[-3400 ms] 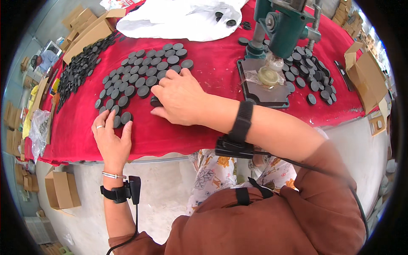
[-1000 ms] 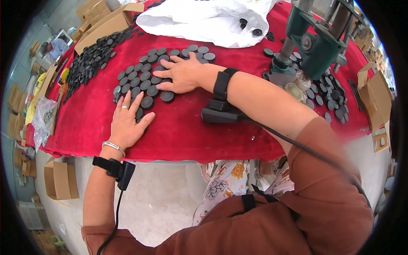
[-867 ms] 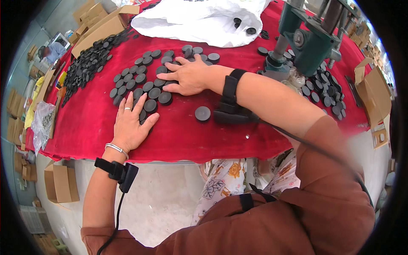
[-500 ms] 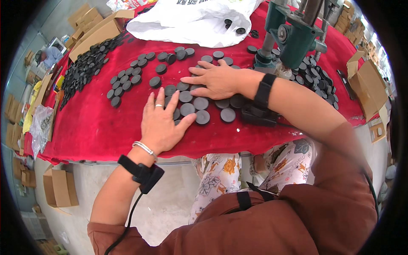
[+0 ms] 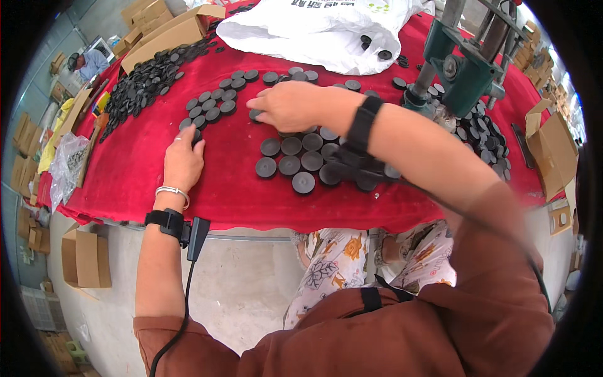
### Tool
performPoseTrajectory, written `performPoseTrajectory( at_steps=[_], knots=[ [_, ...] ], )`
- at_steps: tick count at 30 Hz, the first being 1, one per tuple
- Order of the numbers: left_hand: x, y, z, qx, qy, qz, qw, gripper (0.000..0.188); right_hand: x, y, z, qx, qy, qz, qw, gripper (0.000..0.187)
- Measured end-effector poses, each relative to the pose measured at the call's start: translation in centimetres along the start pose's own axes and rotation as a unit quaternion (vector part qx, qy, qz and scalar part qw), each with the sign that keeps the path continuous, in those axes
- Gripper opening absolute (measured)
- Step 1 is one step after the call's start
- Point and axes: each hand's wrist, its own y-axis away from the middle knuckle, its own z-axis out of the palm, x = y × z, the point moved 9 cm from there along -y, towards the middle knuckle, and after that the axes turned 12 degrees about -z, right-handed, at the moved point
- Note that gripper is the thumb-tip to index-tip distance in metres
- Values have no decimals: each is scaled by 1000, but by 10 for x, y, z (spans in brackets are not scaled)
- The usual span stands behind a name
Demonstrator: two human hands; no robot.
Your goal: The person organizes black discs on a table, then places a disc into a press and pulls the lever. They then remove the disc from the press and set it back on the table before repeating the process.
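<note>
In the head view, the loose black round discs [image 5: 291, 146] lie on the red cloth [image 5: 232, 188], from left of centre to the middle of the frame. The left hand [image 5: 182, 164], left of centre, has its fingers curled down at the lower end of a disc cluster [image 5: 212, 114], thumb slightly apart; whether it grips one, I cannot tell. The right hand [image 5: 292, 108], upper centre, bends its fingers loosely, with a gap at the thumb, beside a disc [image 5: 255, 115]; a firm hold is not clear. The black wrist module [image 5: 355, 162] overlaps the middle discs in this view; if low enough, it could catch and scatter them. A hard leftward sweep could mix discs into the upper-left pile [image 5: 144, 88] of black pieces.
</note>
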Motion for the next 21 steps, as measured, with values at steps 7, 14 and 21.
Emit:
performPoseTrajectory(
  at_steps=[7,14,21],
  knots=[
    [41,37,6,-38,64,94,993,33,-15,10,24,-99,-7,26,995,41],
    [94,55,-9,-95,137,163,972,38,27,71,-18,61,-38,75,995,37],
    [59,-19,3,10,94,61,994,38,89,11,-7,33,40,123,991,31]
  ],
)
